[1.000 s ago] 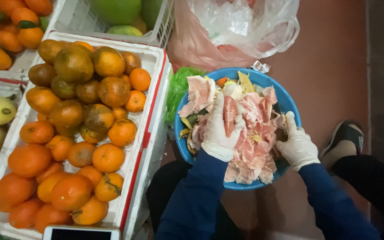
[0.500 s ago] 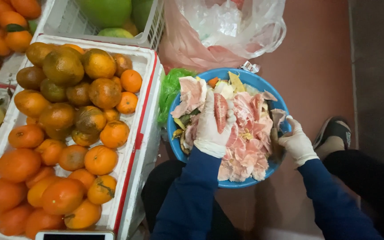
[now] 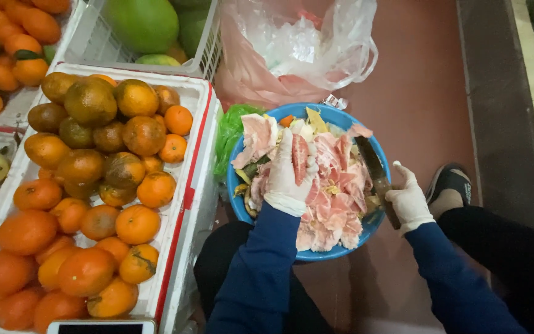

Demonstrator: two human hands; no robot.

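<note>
White foam crate point(image 3: 202, 133) at left, filled with oranges point(image 3: 94, 185), many mottled green-brown. Beyond it, far left: plastic basket point(image 3: 208, 43) with large green fruit point(image 3: 143, 21). Far centre: pink plastic bag point(image 3: 267, 68), crumpled, just behind blue basin point(image 3: 242, 210). Green bag point(image 3: 230, 130) wedged between crate and basin. Basin heaped with pink-and-white peel scraps point(image 3: 335, 204), on reddish floor. Dark shoe point(image 3: 449, 185) at right. Left hand point(image 3: 288, 176), white-gloved, over basin centre, fingers closed around pink fruit segment point(image 3: 300, 158), segment lying along the fingers, tip pointing far. Right hand point(image 3: 409, 201), white-gloved, at basin's right rim, fingers clamped on knife point(image 3: 375, 170), blade across the scraps.
</note>
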